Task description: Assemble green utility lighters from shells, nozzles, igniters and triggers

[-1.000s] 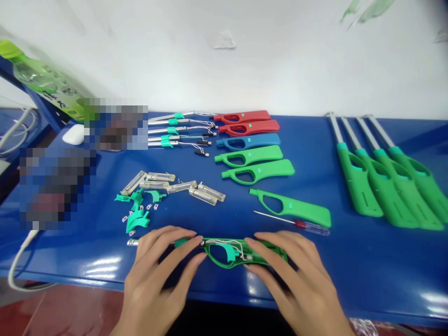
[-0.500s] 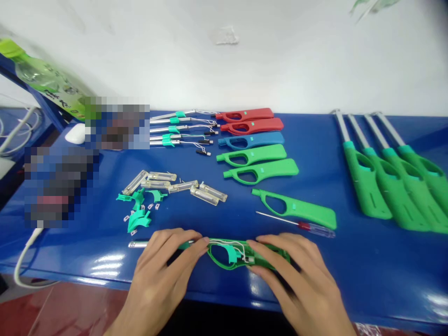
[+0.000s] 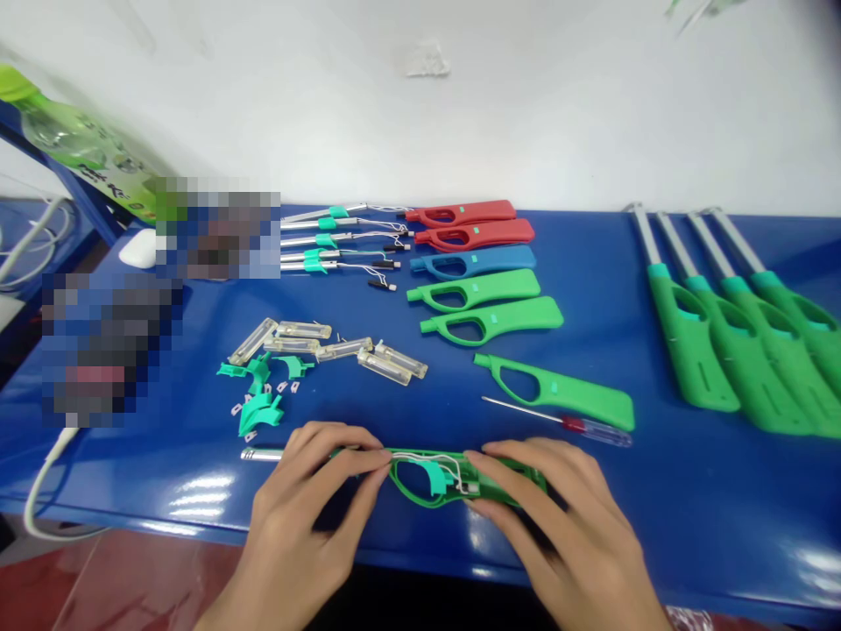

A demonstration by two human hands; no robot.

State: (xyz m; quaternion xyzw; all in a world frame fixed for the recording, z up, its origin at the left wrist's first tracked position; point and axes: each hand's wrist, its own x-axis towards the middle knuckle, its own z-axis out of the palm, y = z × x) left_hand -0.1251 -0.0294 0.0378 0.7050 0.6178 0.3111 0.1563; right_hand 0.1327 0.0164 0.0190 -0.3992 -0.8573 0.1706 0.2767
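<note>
Behind the lighter [image 3: 434, 478], the tanks [image 3: 385, 368] lie left of the screwdriver [image 3: 573, 426] on the table [image 3: 394, 416].

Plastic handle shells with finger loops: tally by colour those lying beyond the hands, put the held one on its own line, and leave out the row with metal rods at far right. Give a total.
Red moulded plastic shells: 2
Blue moulded plastic shell: 1
Green moulded plastic shells: 3
Open green plastic shell held by the left hand and right hand: 1
Total: 7
</note>
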